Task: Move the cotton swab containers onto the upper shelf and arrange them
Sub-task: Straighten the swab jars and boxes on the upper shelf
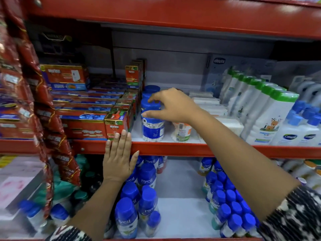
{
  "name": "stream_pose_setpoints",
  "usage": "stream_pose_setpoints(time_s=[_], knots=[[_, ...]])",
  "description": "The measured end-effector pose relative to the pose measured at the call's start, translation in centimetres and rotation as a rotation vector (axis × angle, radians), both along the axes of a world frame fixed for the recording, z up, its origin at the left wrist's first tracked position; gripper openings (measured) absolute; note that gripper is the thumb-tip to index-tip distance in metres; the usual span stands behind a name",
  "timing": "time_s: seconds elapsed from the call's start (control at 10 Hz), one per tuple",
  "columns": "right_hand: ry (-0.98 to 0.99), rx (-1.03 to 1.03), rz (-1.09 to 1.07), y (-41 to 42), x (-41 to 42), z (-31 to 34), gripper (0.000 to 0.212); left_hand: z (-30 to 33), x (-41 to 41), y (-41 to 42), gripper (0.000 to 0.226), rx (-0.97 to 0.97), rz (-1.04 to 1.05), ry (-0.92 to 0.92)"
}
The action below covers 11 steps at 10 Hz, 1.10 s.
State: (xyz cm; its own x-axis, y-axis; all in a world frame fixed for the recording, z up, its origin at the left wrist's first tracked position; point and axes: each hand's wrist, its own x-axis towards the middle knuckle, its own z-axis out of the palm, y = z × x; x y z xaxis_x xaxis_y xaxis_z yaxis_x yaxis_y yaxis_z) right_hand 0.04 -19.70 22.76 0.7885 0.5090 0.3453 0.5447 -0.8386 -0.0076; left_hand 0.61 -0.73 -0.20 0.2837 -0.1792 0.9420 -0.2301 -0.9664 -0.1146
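Clear cotton swab containers with blue lids stand in a row going back on the upper shelf (173,148). The front container (152,127) is near the shelf's red edge, and two more (150,91) line up behind it. My right hand (172,105) reaches over them, fingers spread and curved on the lids of the front and second containers. Whether it grips one is unclear. My left hand (119,159) lies flat, fingers together, against the red shelf edge, holding nothing. An orange-labelled jar (181,132) sits right of the front container, partly hidden by my right wrist.
Red Mortein boxes (116,125) fill the shelf left of the containers. White packs and green-capped white bottles (267,112) stand to the right. Blue-capped Nycil bottles (147,181) crowd the lower shelf. Red sachet strips (43,119) hang at the left.
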Motion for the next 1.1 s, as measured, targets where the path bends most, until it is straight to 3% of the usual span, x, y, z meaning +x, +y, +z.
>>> stream_pose_setpoints(time_s=[0.1, 0.3, 0.6, 0.9, 1.0, 1.1], knots=[[0.010, -0.168, -0.100, 1.8, 1.0, 0.6, 0.079, 0.1, -0.1, 0.1, 0.063, -0.004, -0.009, 0.006], [0.021, -0.244, -0.163, 3.2, 1.5, 0.6, 0.064, 0.1, 0.0, 0.1, 0.063, -0.001, -0.009, -0.007], [0.070, -0.175, -0.128, 3.2, 1.2, -0.1, 0.055, 0.1, 0.1, 0.1, 0.063, 0.005, -0.011, -0.021], [0.285, 0.000, -0.019, 2.4, 0.2, 0.3, 0.056, 0.0, 0.1, 0.2, 0.062, 0.011, -0.008, -0.009], [0.189, 0.071, -0.087, 2.4, 0.3, -0.1, 0.069, 0.0, 0.1, 0.2, 0.063, 0.013, -0.010, -0.007], [0.067, -0.065, -0.177, 2.9, 0.5, -0.7, 0.067, 0.0, 0.2, 0.3, 0.063, 0.015, -0.009, -0.005]])
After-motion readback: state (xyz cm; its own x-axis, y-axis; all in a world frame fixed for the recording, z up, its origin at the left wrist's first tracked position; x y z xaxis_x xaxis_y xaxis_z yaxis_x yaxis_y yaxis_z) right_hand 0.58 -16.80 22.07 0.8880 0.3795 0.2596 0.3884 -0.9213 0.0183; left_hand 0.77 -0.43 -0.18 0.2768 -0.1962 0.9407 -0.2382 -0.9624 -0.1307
